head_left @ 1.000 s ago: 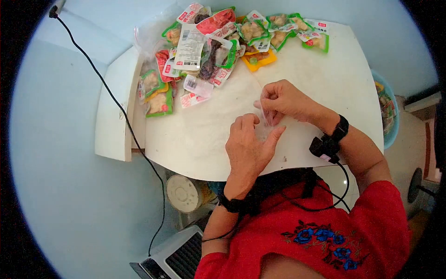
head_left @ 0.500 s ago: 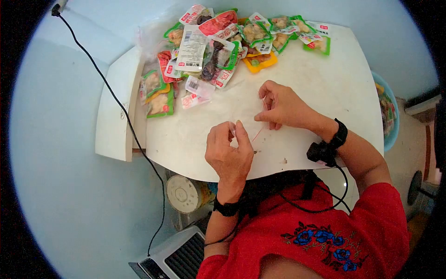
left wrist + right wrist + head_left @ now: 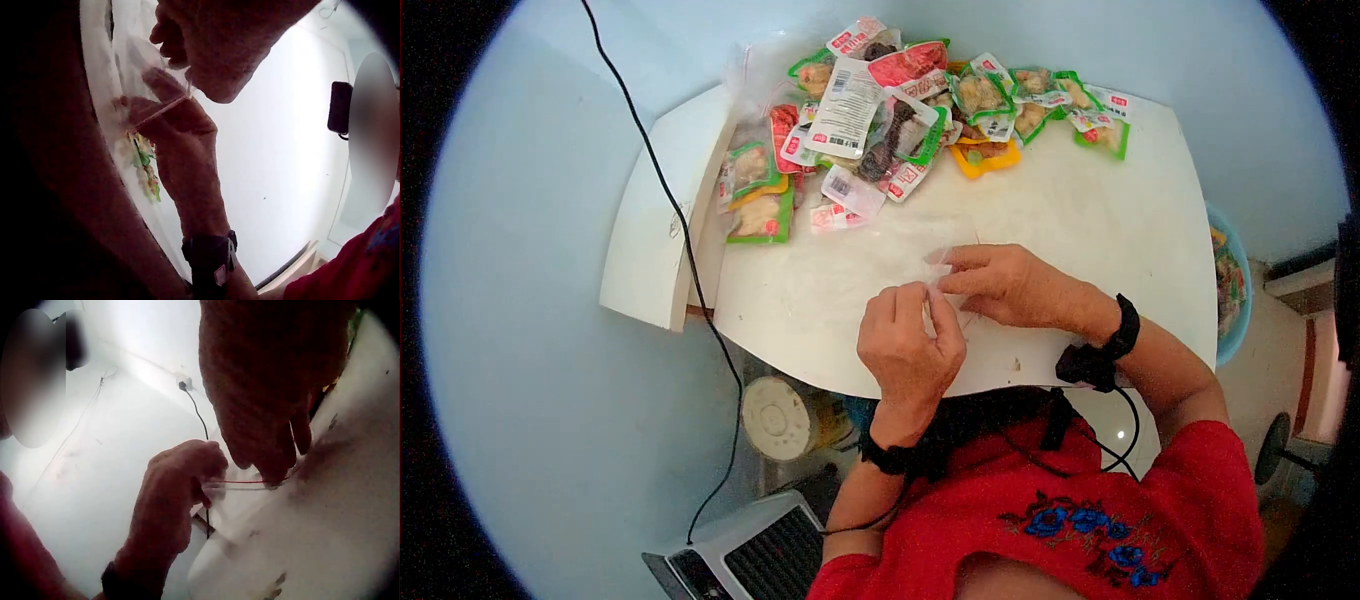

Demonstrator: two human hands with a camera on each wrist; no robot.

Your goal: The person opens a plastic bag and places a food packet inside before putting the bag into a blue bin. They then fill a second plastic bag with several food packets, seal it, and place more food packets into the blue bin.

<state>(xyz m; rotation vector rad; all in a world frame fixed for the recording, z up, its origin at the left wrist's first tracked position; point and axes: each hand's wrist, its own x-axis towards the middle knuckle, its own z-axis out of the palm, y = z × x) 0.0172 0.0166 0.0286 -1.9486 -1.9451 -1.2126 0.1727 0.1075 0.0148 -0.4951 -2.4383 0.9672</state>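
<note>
Both hands work on a clear plastic zip bag [image 3: 941,268] over the front part of the white table. My left hand [image 3: 910,345] pinches one end of its mouth between thumb and fingers. Beside it, my right hand [image 3: 1020,285] reaches in from the right, thumb and fingers at the film. The red-lined zip strip [image 3: 244,483] runs nearly straight between the two hands in the right wrist view. In the left wrist view the strip [image 3: 162,112] crosses in front of the right hand's fingers [image 3: 167,84]. Much of the bag is see-through and hard to trace.
Vacuum-packed food packets [image 3: 880,125] are piled at the table's [image 3: 1110,215] back left, with a large clear bag [image 3: 755,75] at the pile's left edge. A blue basket [image 3: 1243,330] of packets stands at the right. A black cable [image 3: 665,180] hangs along the wall.
The hands first drew apart, the left going leftward, and are now close together again. The right hand has come down and turned, its fingers pointing left. The head view has shifted slightly.
</note>
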